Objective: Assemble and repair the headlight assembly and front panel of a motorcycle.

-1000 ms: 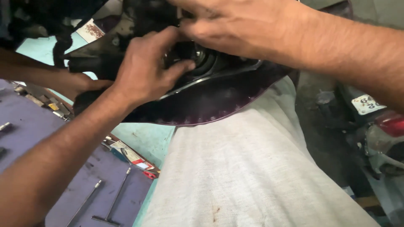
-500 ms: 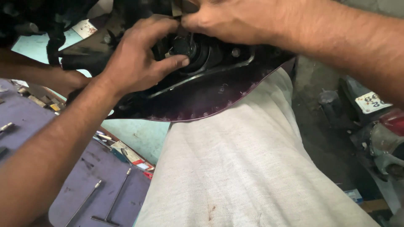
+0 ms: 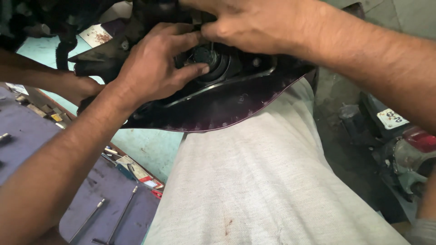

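Both hands, left hand (image 3: 152,68) and right hand (image 3: 245,25), have shifted slightly yet stay pinched on the socket (image 3: 209,59) inside the panel (image 3: 227,106).

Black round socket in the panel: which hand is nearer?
Left. The left hand has its thumb on the socket; the right hand pinches something just above it, whether touching it is unclear.
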